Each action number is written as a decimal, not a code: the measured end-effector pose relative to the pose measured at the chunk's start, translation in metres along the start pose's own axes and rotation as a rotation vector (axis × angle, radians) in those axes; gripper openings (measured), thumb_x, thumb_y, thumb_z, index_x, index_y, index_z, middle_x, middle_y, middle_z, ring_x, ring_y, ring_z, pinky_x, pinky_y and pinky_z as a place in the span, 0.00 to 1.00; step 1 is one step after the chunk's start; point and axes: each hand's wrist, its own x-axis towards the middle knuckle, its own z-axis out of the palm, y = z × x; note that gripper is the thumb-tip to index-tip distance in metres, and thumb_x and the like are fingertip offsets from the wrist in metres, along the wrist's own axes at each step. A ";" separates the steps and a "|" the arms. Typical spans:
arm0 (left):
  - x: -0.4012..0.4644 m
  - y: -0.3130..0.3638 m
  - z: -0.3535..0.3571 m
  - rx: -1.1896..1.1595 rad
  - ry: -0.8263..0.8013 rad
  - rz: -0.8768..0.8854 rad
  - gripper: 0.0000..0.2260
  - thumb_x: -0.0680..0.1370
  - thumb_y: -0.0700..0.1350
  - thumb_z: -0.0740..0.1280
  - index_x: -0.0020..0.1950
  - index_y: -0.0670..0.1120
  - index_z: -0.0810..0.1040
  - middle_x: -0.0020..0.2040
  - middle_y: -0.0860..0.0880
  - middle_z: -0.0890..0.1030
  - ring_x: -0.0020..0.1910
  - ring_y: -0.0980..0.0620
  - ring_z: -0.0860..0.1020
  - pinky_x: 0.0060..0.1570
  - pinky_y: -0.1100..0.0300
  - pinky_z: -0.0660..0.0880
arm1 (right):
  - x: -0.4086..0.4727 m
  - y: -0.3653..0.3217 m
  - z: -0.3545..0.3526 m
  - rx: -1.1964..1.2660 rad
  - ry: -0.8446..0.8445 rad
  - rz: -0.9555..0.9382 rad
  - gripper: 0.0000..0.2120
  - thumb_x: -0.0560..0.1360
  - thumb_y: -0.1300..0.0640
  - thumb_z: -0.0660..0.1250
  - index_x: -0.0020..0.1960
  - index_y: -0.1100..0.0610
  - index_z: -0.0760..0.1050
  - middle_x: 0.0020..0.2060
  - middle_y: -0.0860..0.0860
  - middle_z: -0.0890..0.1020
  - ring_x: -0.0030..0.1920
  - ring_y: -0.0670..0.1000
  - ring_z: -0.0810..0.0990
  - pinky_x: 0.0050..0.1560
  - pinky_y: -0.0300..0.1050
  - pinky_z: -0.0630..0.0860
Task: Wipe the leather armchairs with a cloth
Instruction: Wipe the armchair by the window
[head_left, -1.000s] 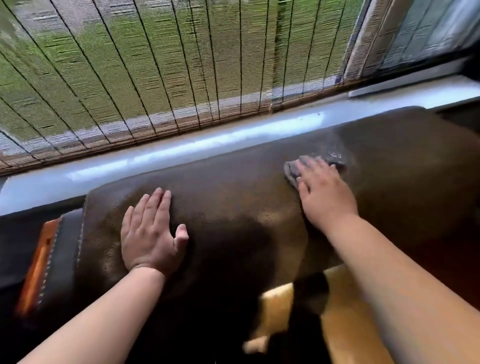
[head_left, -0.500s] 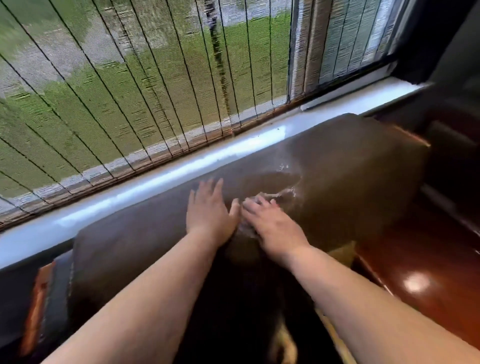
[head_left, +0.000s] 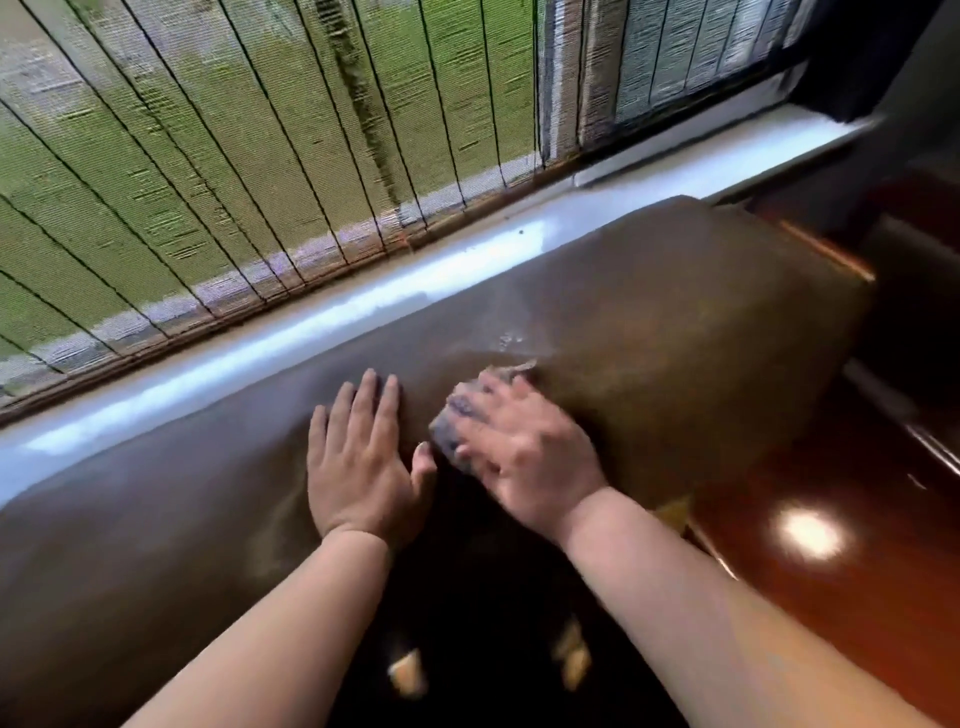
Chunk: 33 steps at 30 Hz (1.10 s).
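One cloth (head_left: 451, 422), soft, limp, probably damp; best pinned under the palm. Grip: right hand (head_left: 524, 447) spread, pressing it onto armchair (head_left: 675, 322); left hand (head_left: 361, 467) spread flat alongside.

Taking the armchair (head_left: 675, 312) as the anchor: both hands are on top of it, the left hand (head_left: 358, 462) flat just left of the right hand (head_left: 524, 457), which lies on the cloth (head_left: 452, 415). The window sill (head_left: 260, 358) runs right behind the armchair, the blind (head_left: 260, 156) is behind that, and a wooden surface (head_left: 831, 467) is off to its right.
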 end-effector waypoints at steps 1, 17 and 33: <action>0.000 -0.001 0.001 0.006 0.008 -0.002 0.37 0.75 0.61 0.56 0.82 0.47 0.68 0.82 0.44 0.68 0.81 0.41 0.65 0.81 0.44 0.52 | 0.004 0.026 -0.008 -0.051 0.000 0.057 0.16 0.80 0.57 0.68 0.67 0.57 0.82 0.68 0.57 0.80 0.70 0.62 0.77 0.74 0.60 0.70; -0.003 0.001 0.000 0.031 -0.010 -0.009 0.39 0.74 0.61 0.56 0.83 0.45 0.66 0.83 0.45 0.65 0.82 0.42 0.63 0.82 0.43 0.51 | 0.077 0.080 -0.027 -0.206 -0.321 0.216 0.21 0.86 0.54 0.55 0.77 0.53 0.71 0.78 0.56 0.69 0.77 0.61 0.65 0.79 0.59 0.59; -0.003 0.000 0.001 0.030 0.001 -0.002 0.39 0.73 0.61 0.58 0.82 0.44 0.68 0.83 0.45 0.67 0.82 0.41 0.65 0.82 0.43 0.51 | 0.133 0.113 -0.020 -0.184 -0.474 0.373 0.21 0.87 0.46 0.51 0.77 0.48 0.69 0.79 0.54 0.67 0.77 0.61 0.63 0.77 0.61 0.62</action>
